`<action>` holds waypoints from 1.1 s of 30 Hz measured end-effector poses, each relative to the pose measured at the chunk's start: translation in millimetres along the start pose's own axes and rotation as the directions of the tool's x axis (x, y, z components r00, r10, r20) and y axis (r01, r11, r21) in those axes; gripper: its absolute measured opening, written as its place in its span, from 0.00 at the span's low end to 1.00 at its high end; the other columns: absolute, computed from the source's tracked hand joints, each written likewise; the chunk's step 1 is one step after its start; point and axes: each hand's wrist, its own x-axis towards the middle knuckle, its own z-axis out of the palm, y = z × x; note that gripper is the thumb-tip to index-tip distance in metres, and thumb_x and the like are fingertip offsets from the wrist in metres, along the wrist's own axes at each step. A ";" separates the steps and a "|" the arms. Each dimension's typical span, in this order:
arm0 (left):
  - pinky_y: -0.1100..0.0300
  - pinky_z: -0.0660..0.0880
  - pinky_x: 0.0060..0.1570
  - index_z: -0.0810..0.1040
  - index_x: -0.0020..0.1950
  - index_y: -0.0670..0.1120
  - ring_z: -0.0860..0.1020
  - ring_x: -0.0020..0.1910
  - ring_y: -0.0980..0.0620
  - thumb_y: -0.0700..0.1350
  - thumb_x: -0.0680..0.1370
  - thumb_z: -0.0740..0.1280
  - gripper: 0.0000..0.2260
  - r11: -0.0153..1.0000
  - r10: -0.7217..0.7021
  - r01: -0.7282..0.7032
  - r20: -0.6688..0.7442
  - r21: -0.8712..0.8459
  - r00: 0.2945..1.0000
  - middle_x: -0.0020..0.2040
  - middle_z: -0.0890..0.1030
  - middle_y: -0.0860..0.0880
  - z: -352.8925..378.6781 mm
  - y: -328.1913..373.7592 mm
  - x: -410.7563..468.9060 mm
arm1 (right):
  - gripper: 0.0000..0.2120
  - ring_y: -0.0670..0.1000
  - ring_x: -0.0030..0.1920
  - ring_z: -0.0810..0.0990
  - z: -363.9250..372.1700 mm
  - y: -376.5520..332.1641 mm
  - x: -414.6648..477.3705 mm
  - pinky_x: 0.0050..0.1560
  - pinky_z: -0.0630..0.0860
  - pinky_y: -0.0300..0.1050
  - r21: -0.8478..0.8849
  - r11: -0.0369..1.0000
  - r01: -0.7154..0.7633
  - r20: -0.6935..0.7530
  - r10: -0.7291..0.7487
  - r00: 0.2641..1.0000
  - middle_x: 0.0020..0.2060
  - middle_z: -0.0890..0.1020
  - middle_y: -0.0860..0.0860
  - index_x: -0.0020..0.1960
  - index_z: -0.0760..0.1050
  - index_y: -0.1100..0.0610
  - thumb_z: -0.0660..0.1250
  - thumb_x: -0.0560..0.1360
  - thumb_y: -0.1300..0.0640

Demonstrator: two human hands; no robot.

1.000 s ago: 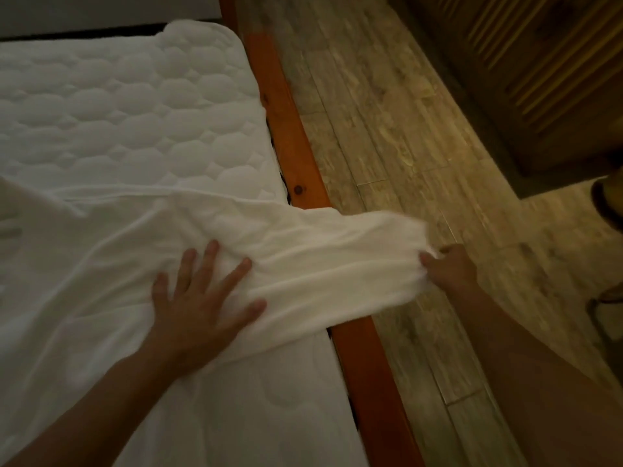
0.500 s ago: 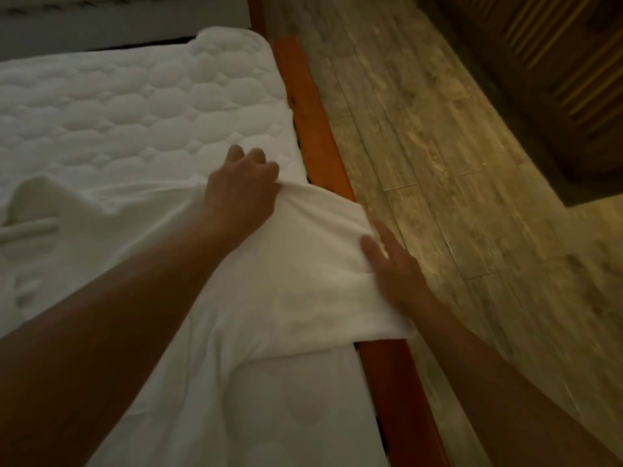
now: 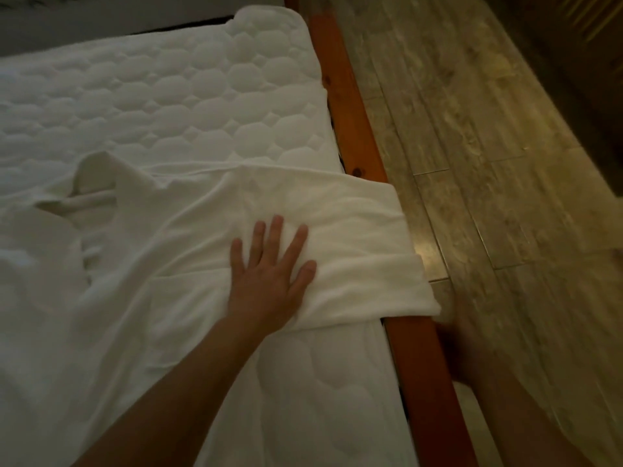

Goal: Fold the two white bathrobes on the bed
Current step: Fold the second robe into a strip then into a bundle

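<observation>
- Bed [image 3: 175, 106], quilted white, wooden rail on its right; no writing readable anywhere.
- Robe [image 3: 161, 298] spread on the bed, folded sleeve overhanging the rail.
- Left hand [image 3: 269, 274] flat, fingers splayed, pressing the sleeve.
- Right hand [image 3: 462, 335] blurred beside the rail; grip can't be told.

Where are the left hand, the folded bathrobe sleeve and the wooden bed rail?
left hand [image 3: 269, 278]: head view, back of the hand.
bathrobe sleeve [image 3: 364, 237]: head view, top of the fold.
wooden bed rail [image 3: 340, 96]: head view, top face.
</observation>
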 end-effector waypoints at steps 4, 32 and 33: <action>0.39 0.35 0.76 0.35 0.80 0.63 0.34 0.80 0.49 0.68 0.79 0.36 0.29 1.000 0.009 -0.009 -0.009 0.015 1.000 0.82 0.34 0.53 9.7 -2.8 -0.6 | 0.37 0.64 0.55 0.85 12.2 -27.6 -6.5 0.51 0.82 0.58 0.283 0.952 -0.115 0.131 0.081 0.988 0.56 0.84 0.63 0.62 0.79 0.60 0.65 0.72 0.28; 0.46 0.61 0.76 0.68 0.77 0.56 0.66 0.76 0.54 0.67 0.80 0.58 0.28 0.604 -0.256 0.145 -0.018 -0.783 0.967 0.77 0.68 0.53 -81.4 3.2 -49.5 | 0.28 0.63 0.68 0.77 143.0 -86.5 -173.2 0.69 0.71 0.65 0.625 0.606 0.491 0.306 -0.770 0.560 0.71 0.75 0.62 0.76 0.67 0.60 0.68 0.77 0.60; 0.46 0.67 0.73 0.72 0.74 0.54 0.72 0.72 0.54 0.69 0.77 0.59 0.31 0.424 -0.323 0.110 -0.037 -0.899 0.946 0.73 0.74 0.54 -99.5 1.4 -63.5 | 0.27 0.61 0.67 0.78 169.3 -76.5 -196.0 0.69 0.73 0.62 0.589 0.605 0.535 0.322 -0.783 0.532 0.70 0.76 0.61 0.75 0.67 0.59 0.68 0.78 0.60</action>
